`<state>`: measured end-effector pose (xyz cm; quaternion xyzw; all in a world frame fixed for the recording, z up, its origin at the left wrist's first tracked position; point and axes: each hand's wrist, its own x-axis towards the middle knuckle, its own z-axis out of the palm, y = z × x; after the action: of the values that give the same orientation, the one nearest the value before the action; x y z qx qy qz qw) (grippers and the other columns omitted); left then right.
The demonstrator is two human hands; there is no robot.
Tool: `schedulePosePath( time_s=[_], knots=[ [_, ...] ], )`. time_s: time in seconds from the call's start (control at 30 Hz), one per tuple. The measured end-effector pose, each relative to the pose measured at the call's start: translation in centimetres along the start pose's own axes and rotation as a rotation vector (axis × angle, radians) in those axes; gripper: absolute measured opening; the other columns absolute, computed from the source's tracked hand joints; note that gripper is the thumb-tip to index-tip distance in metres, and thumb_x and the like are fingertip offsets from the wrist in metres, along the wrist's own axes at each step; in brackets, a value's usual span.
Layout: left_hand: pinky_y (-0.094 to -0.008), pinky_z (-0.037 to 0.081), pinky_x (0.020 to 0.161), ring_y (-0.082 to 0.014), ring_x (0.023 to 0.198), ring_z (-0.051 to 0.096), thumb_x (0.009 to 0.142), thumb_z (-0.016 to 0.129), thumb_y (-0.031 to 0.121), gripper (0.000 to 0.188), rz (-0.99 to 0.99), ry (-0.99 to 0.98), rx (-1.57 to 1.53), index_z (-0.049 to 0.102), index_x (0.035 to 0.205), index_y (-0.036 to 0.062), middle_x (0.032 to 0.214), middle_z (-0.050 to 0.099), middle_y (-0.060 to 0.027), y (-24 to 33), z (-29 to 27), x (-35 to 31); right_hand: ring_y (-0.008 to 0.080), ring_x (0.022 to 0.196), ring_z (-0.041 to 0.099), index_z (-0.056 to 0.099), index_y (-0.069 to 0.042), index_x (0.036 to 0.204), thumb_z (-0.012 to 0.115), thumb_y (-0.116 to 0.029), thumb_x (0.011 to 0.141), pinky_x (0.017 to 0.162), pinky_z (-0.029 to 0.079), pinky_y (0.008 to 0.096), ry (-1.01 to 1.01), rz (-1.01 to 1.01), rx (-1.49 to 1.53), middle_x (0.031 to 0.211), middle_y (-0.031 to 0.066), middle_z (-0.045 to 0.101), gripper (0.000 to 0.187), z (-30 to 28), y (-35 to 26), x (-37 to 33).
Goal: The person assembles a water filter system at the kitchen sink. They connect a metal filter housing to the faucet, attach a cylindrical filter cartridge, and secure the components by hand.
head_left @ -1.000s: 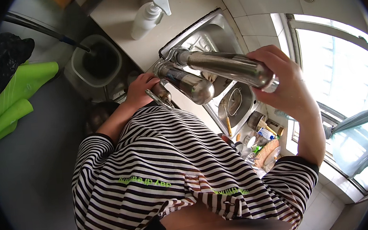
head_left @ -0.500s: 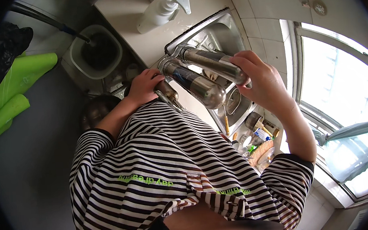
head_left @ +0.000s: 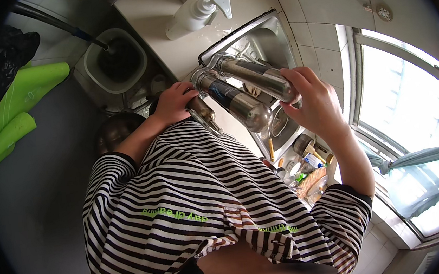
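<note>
Side by side above the counter and sink are two large shiny steel cylinders with rounded ends and dark labels, like water filter canisters. The closer steel canister (head_left: 251, 110) stands apart from both hands. My right hand (head_left: 316, 97) grips the rounded end of the farther steel canister (head_left: 256, 75), thumb on one side and fingers on the other. Against my striped shirt, my left hand (head_left: 174, 104) has its fingers curled over the top of a smaller metal canister (head_left: 202, 108). Clear tubing and fittings cluster at the canisters' far ends; how they join is unclear.
Behind the canisters lies a steel sink (head_left: 268, 33). A white pump bottle (head_left: 190, 17) stands on the counter (head_left: 155, 25). Below left is a pale bucket (head_left: 140, 65) with a mop handle. Several utensils crowd the counter beyond the sink, near a bright window (head_left: 397, 85).
Little differs. The canisters and my right hand appear shifted very slightly in the picture, and both hands keep their hold.
</note>
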<state>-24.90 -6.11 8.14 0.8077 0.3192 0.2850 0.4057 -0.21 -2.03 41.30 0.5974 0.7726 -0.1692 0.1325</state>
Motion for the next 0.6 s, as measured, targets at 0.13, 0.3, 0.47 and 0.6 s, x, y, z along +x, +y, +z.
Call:
schedulePosePath(
  time_s=[0.13, 0.3, 0.47, 0.6],
  knots=[
    [-0.0414, 0.054, 0.081, -0.0325, 0.104, 0.061, 0.063, 0.079, 0.023, 0.053, 0.005, 0.008, -0.004, 0.064, 0.113, 0.0142, 0.116, 0.061, -0.0086, 0.0, 0.0, 0.0, 0.0283, 0.082, 0.069, 0.059, -0.007, 0.122, 0.084, -0.016, 0.066, 0.070, 0.056, 0.0380, 0.037, 0.029, 0.014, 0.103, 0.0104, 0.064, 0.061, 0.2, 0.3, 0.1],
    [-0.0416, 0.053, 0.080, -0.0325, 0.103, 0.061, 0.064, 0.078, 0.022, 0.052, 0.002, 0.015, -0.006, 0.064, 0.113, 0.0148, 0.115, 0.061, -0.0080, -0.1, 0.2, 0.0, 0.0282, 0.081, 0.069, 0.059, -0.007, 0.124, 0.086, -0.018, 0.066, 0.070, 0.056, 0.0384, 0.083, 0.018, -0.009, 0.103, 0.0107, 0.065, 0.065, 0.5, 0.3, -0.1],
    [-0.0416, 0.053, 0.080, -0.0325, 0.103, 0.061, 0.063, 0.079, 0.022, 0.053, -0.009, -0.007, -0.003, 0.064, 0.113, 0.0153, 0.115, 0.061, -0.0078, -0.1, 0.1, -0.1, 0.0277, 0.078, 0.068, 0.060, -0.008, 0.124, 0.085, -0.020, 0.067, 0.068, 0.056, 0.0378, 0.019, -0.175, -0.168, 0.104, 0.0087, 0.063, 0.064, -0.4, 0.1, 0.3],
    [-0.0417, 0.053, 0.079, -0.0325, 0.103, 0.061, 0.062, 0.079, 0.022, 0.053, -0.006, -0.003, -0.009, 0.064, 0.113, 0.0153, 0.115, 0.061, -0.0080, 0.0, -0.1, 0.1, 0.0272, 0.080, 0.067, 0.060, -0.008, 0.124, 0.084, -0.021, 0.068, 0.066, 0.056, 0.0369, 0.017, -0.140, -0.108, 0.106, 0.0082, 0.061, 0.062, 0.1, 0.9, 0.0]
  ],
)
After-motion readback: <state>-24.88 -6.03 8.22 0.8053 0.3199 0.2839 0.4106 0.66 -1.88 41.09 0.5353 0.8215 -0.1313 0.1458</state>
